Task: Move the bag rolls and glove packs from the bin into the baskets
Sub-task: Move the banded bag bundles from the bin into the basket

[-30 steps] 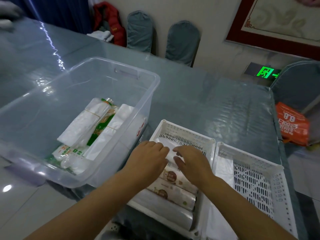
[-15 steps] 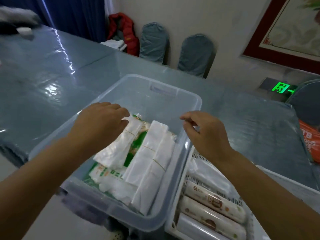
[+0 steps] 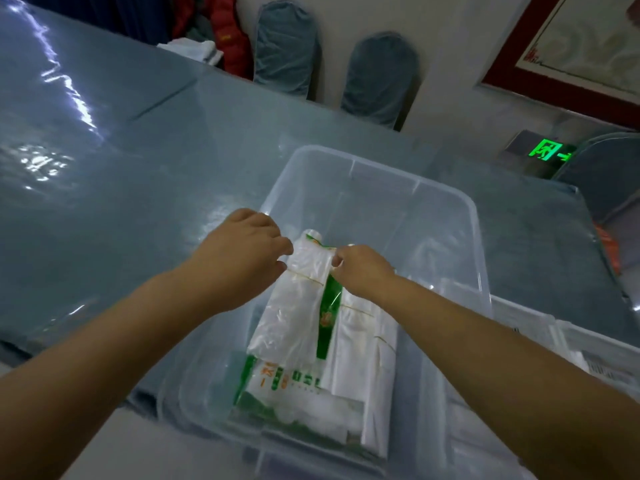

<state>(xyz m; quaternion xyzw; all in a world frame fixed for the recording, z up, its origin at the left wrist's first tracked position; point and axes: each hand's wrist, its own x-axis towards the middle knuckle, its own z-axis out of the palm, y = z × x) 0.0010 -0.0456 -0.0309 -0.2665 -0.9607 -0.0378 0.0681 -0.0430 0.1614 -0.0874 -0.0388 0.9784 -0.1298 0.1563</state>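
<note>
Bin (image 3: 446, 216): pickup step. Left hand (image 3: 242, 251), right hand (image 3: 360, 268) pinching glove pack (image 3: 298, 299), far end. Next: lift clear, carry to basket (image 3: 585, 351), 3 o'clock.

On the glossy blue-grey desk (image 3: 138, 188): clear plastic bin (image 3: 460, 216). Inside the bin: stacked white plastic glove packs (image 3: 298, 317), lying lengthwise. Just right of the bin: white perforated plastic basket (image 3: 568, 344). Behind the desk, against the wall: two padded grey-blue chairs (image 3: 287, 46).
</note>
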